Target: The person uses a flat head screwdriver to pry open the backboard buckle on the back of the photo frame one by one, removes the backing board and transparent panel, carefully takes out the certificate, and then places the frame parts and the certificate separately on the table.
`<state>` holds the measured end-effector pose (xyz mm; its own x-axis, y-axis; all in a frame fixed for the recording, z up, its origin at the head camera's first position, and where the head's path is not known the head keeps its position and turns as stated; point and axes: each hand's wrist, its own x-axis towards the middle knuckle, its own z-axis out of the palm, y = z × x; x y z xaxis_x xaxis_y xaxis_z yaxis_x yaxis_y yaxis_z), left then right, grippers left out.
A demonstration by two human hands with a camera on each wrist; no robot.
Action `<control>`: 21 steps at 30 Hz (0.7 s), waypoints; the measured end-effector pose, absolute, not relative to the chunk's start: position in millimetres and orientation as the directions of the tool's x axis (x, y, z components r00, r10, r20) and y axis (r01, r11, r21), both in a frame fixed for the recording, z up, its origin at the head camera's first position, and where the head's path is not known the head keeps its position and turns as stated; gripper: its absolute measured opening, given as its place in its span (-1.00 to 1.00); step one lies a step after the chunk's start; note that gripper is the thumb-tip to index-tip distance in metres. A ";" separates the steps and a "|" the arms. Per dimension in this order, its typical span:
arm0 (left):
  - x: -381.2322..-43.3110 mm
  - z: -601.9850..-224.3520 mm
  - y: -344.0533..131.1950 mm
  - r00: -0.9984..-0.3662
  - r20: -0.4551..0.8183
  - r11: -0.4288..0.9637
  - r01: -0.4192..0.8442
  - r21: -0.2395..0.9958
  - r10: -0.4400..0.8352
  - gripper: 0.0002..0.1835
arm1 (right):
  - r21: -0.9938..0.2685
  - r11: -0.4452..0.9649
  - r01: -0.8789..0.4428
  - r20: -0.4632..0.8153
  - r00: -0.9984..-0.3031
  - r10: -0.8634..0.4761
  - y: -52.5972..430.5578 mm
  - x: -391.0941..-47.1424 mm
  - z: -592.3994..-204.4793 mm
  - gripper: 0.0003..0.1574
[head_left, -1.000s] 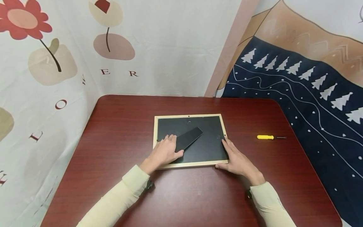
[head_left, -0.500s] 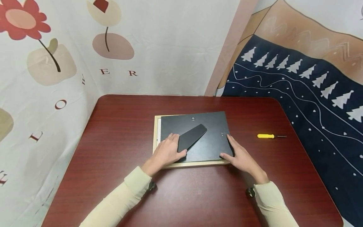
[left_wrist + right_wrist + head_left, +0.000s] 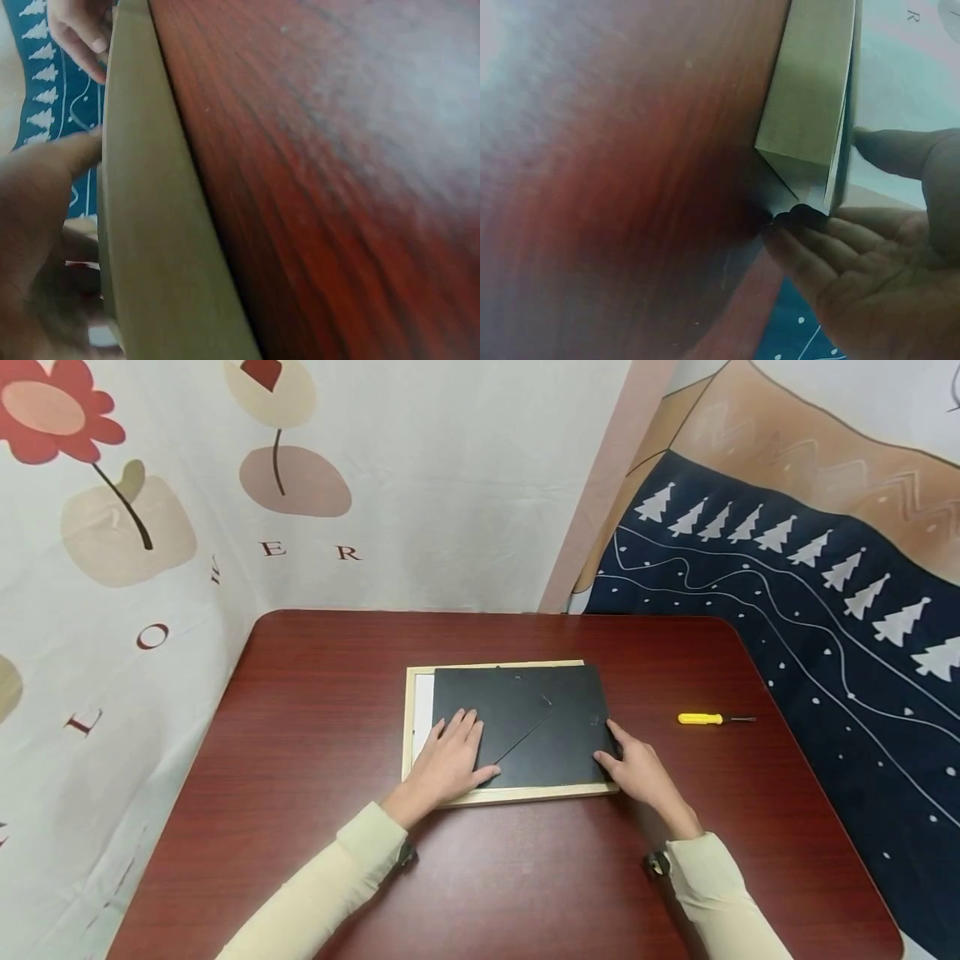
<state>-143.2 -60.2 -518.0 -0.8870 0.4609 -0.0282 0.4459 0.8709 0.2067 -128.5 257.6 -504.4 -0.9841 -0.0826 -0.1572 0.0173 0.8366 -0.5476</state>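
A picture frame with a pale wooden rim lies face down on the table. Its black backing board sits shifted to the right, over the frame's right side, and a white strip shows at the left. The board's easel leg lies folded against it. My left hand rests on the board's left part with fingers extended. At the right edge my right hand pinches the board; in the right wrist view the thumb is on top and fingers are at the underside, beside the frame's corner.
A yellow-handled screwdriver lies to the right on the dark red table. Printed cloths hang behind the table, a pale one at the left and back and a navy one at the right.
The backing board has slid rightward out of its place in the frame, baring the white strip. The right hand has moved slightly right with it; the left hand has shifted a little right too.
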 end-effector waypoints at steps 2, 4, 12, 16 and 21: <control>-140.4 -520.5 -70.2 -0.872 -0.035 0.855 0.469 0.222 0.488 -0.06 | -0.542 0.840 0.029 -0.161 -0.984 -0.070 256.0 -129.8 -502.9 -0.13; -137.3 -522.8 -84.4 -0.863 -0.024 0.837 0.482 0.259 0.504 -0.01 | -0.548 0.835 0.052 -0.177 -0.983 -0.056 255.2 -130.5 -502.6 -0.14; -131.5 -530.5 -139.8 -0.850 0.010 0.807 0.504 0.306 0.527 0.27 | -0.586 0.800 0.130 -0.201 -0.979 0.011 255.5 -134.4 -504.5 -0.16; -129.9 -531.7 -148.6 -0.850 -0.008 0.809 0.498 0.312 0.527 0.33 | -0.566 0.816 0.118 -0.196 -0.981 0.006 254.8 -136.6 -503.3 -0.18; -128.7 -530.7 -149.3 -0.854 -0.026 0.818 0.487 0.306 0.519 0.33 | -0.562 0.819 0.118 -0.192 -0.981 0.010 254.7 -138.5 -504.9 -0.19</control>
